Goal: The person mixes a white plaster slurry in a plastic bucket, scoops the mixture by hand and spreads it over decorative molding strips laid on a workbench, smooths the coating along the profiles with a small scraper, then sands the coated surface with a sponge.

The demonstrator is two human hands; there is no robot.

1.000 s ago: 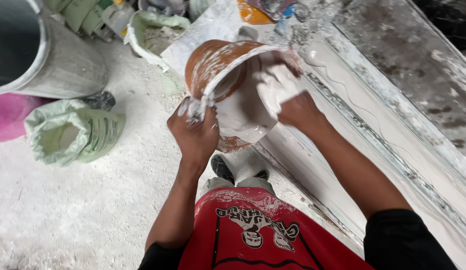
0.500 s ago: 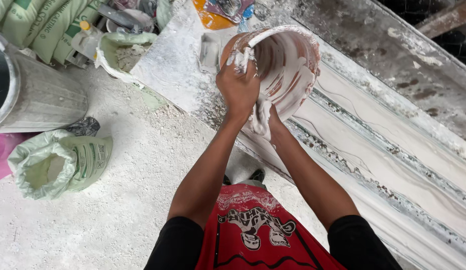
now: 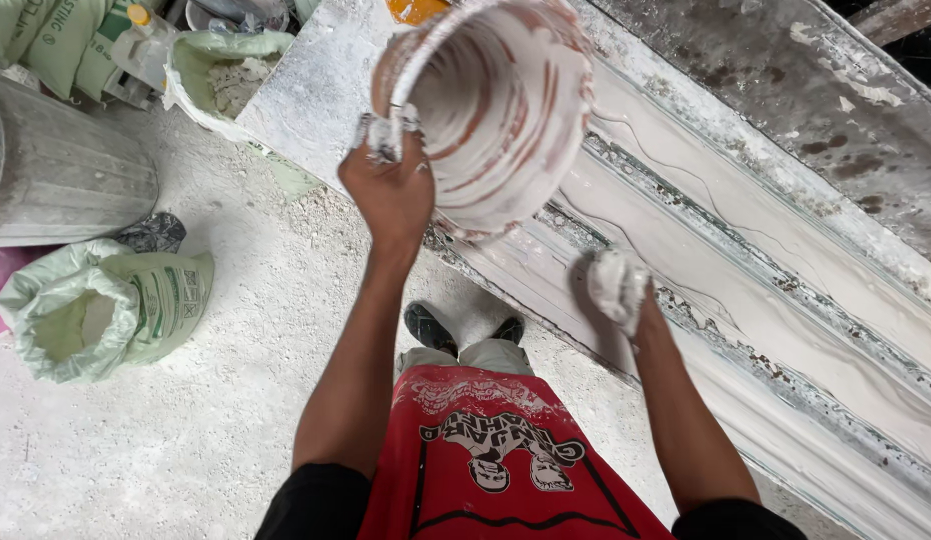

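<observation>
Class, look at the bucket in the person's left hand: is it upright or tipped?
Tipped. The bucket, gripped at its rim by the left hand, has its mouth turned sideways towards the camera, showing its plaster-streaked inside.

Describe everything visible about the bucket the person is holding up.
The bucket is round and reddish-brown, looks like plastic, and is smeared inside and out with white plaster-like paste, with streaks of brown showing through. It is tipped so its open mouth faces the camera, and nothing pooled shows inside. The left hand grips its rim at the near left edge, holding it in the air above the long white moulded trough. The right hand, coated in white, is lower and apart from it.
</observation>
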